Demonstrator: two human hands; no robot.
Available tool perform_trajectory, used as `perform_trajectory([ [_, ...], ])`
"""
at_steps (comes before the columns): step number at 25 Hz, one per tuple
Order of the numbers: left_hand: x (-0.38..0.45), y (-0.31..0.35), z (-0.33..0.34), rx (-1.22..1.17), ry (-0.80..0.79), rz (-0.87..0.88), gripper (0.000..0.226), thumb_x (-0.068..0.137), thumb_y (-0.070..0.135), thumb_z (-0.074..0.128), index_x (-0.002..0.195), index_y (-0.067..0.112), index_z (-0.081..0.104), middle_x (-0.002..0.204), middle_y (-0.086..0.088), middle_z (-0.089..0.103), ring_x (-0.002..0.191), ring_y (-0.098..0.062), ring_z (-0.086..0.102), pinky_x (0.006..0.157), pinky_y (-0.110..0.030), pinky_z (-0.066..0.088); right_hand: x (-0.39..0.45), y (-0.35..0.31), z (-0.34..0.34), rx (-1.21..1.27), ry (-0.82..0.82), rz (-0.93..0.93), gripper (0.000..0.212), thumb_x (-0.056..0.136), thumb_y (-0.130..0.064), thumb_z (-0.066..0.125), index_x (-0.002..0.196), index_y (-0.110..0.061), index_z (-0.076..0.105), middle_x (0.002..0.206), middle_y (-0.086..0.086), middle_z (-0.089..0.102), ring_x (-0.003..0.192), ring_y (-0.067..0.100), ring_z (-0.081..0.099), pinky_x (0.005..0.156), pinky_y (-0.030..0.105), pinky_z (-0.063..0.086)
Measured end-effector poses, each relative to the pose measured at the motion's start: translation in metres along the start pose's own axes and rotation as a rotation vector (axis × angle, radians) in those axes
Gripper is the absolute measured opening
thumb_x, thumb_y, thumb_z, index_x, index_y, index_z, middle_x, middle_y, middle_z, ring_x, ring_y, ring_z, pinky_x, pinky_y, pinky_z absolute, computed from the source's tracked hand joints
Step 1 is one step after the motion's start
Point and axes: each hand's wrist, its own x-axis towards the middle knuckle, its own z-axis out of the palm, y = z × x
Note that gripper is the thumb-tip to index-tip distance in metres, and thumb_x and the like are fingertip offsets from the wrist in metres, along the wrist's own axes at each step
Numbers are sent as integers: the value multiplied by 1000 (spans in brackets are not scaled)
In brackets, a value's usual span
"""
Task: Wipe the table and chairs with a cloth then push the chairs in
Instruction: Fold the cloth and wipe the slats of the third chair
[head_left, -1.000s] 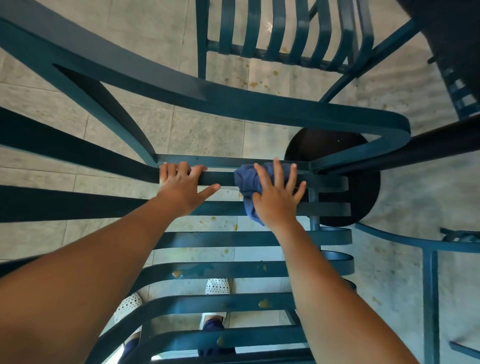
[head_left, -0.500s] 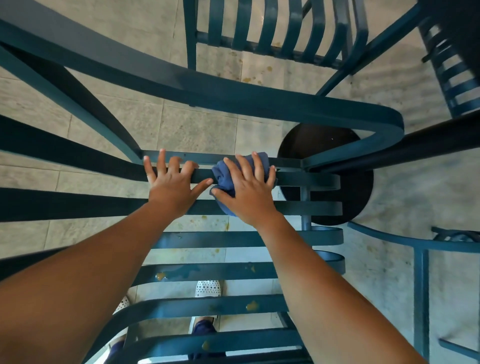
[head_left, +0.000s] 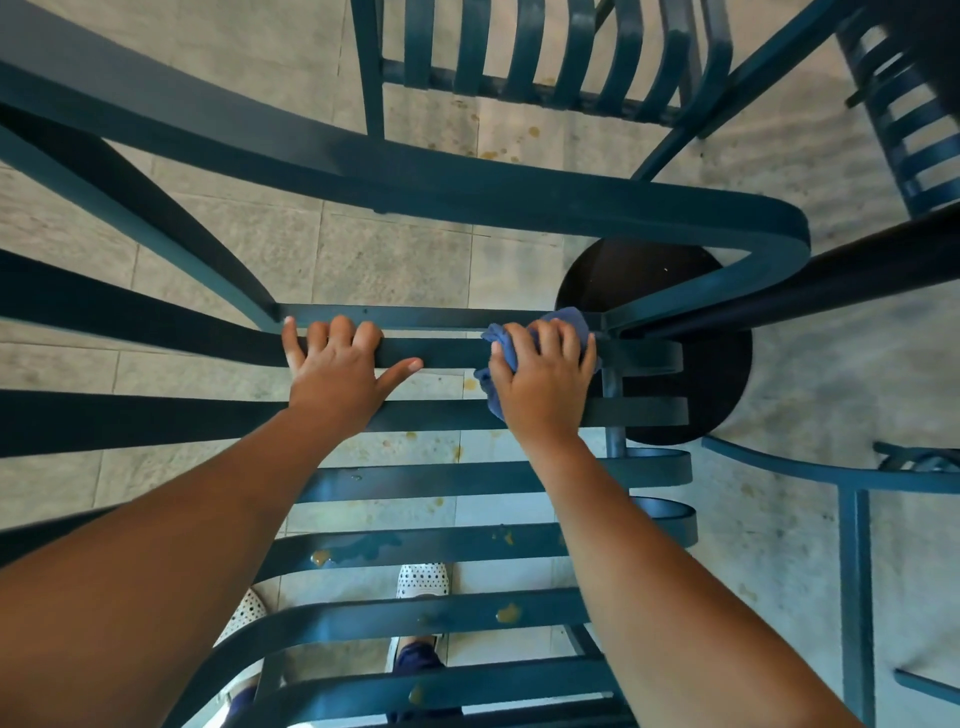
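Presently: my right grip (head_left: 543, 371) clutches blue cloth (head_left: 498, 358) on chair (head_left: 467, 478) seat slat near right edge; my left grip (head_left: 337, 366) curls fingers over same slat, thumb out.

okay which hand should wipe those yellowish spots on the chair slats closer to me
Right. The right hand already holds the blue cloth against a far slat, and the spotted slats lie directly below it. The left hand only grips a slat, with no cloth, bracing the chair.

Both forearms are bare, with no sleeves showing. The shoes (head_left: 422, 579) are white with small dark dots. Dark blue trouser legs (head_left: 415, 660) rise above them.
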Motion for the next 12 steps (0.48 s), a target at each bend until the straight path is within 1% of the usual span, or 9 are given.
perform_trajectory([
  [1, 0, -1, 0, 10, 0, 9, 78, 75, 74, 17, 104, 12, 53, 104, -12, 50, 109, -34, 45, 111, -55, 9, 1, 10, -3, -3, 5, -26, 28, 89, -37, 45, 94, -19, 67, 95, 3, 63, 103, 27, 56, 98, 51, 36],
  [2, 0, -1, 0, 25, 6, 21, 79, 74, 75, 15, 104, 12, 53, 102, -11, 49, 105, -34, 46, 109, -54, 15, 2, 21, -5, -7, 9, -26, 29, 89, -37, 44, 92, -18, 66, 94, 3, 63, 101, 27, 56, 98, 50, 36],
  [3, 0, -2, 1, 37, 12, 30, 80, 74, 75, 14, 104, 13, 53, 100, -10, 49, 103, -33, 47, 107, -52, 19, 2, 30, -7, -13, 9, -2, 31, 90, -37, 43, 92, -16, 66, 96, 4, 63, 105, 28, 55, 99, 51, 35],
  [4, 1, -3, 2, 37, 14, 35, 80, 74, 75, 14, 104, 13, 54, 98, -10, 49, 101, -33, 47, 105, -52, 21, 3, 38, -8, -29, 4, 36, 33, 91, -38, 41, 94, -15, 65, 101, 5, 63, 112, 29, 53, 103, 53, 31],
  [6, 0, -2, 2, 19, 13, 35, 78, 75, 75, 15, 103, 13, 53, 97, -9, 49, 100, -32, 47, 105, -51, 21, 4, 52, -8, -82, -13, 128, 39, 92, -40, 38, 100, -13, 64, 116, 9, 59, 128, 34, 42, 106, 58, 25],
  [8, 0, -3, 3, 22, 11, 33, 78, 75, 76, 14, 103, 14, 53, 98, -8, 48, 101, -31, 46, 106, -50, 21, 4, 63, -9, -131, -26, 249, 45, 92, -44, 34, 106, -12, 63, 131, 13, 51, 134, 39, 31, 104, 63, 24],
  [10, 1, -4, 3, 19, 6, 30, 76, 76, 75, 15, 104, 15, 52, 100, -7, 48, 102, -30, 45, 107, -49, 20, 5, 72, -12, -138, -5, 379, 47, 92, -46, 33, 110, -14, 63, 140, 16, 43, 132, 46, 29, 99, 65, 29],
  [11, 0, -4, 3, 18, 3, 30, 74, 77, 75, 16, 105, 16, 51, 100, -7, 48, 103, -29, 45, 107, -48, 20, 5, 76, -13, -139, 21, 414, 47, 93, -46, 33, 110, -14, 63, 141, 19, 42, 127, 50, 34, 94, 62, 36],
  [12, 0, -3, 4, 22, 5, 35, 73, 78, 74, 18, 105, 16, 51, 101, -7, 48, 103, -29, 44, 106, -48, 20, 5, 80, -14, -141, 51, 437, 48, 93, -45, 32, 110, -13, 64, 138, 22, 44, 118, 52, 41, 87, 55, 42],
])
